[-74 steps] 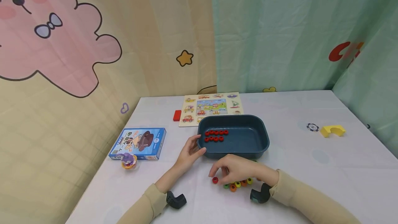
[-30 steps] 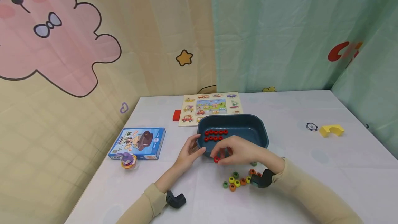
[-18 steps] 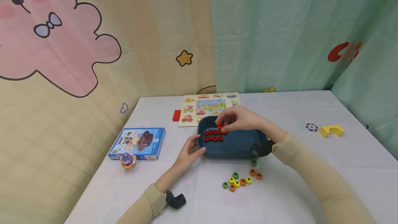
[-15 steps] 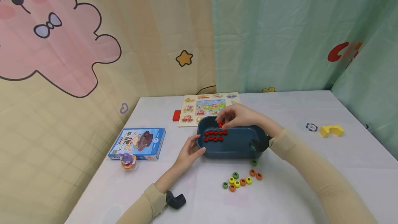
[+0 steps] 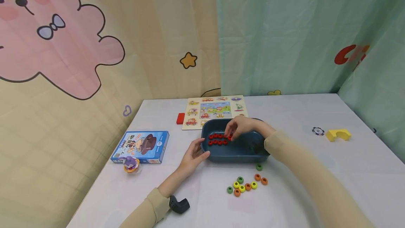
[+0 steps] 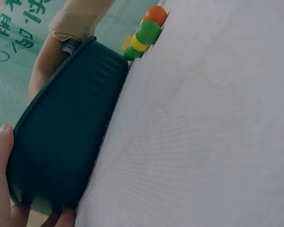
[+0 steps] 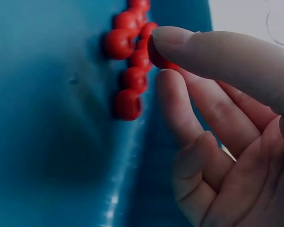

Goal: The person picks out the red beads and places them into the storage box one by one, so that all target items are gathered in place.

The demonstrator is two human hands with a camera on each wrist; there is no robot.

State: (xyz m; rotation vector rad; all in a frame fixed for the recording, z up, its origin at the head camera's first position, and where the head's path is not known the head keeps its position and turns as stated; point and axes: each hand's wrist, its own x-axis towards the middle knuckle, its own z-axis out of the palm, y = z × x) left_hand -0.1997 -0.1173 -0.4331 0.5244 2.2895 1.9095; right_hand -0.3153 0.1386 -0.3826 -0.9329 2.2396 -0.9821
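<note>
In the head view, a dark blue-green plastic basin (image 5: 240, 158) stands mid-table with two rows of red beads (image 5: 215, 142) inside, toward its left. My left hand (image 5: 191, 157) grips the basin's left end; the left wrist view shows the thumb (image 6: 1, 146) at the rim and fingertips along the end wall. My right hand (image 5: 242, 126) is inside the basin, at the right end of the bead rows. Between thumb and fingers it pinches one red bead (image 7: 158, 56), partly covered by the thumb. Some row beads are hidden behind its fingers.
Orange, yellow and green beads (image 5: 242, 188) lie loose in front of the basin. Behind stands a picture puzzle board (image 5: 191, 122) beside a red block (image 5: 180, 118). Left are a blue box (image 5: 142, 147) and a purple toy figure (image 5: 129, 163). A yellow arch block (image 5: 338, 134) lies right.
My right hand has taken a red bead from the loose group, carried it over the basin's far side and lowered it toward the rows. My left hand has stayed on the basin.
</note>
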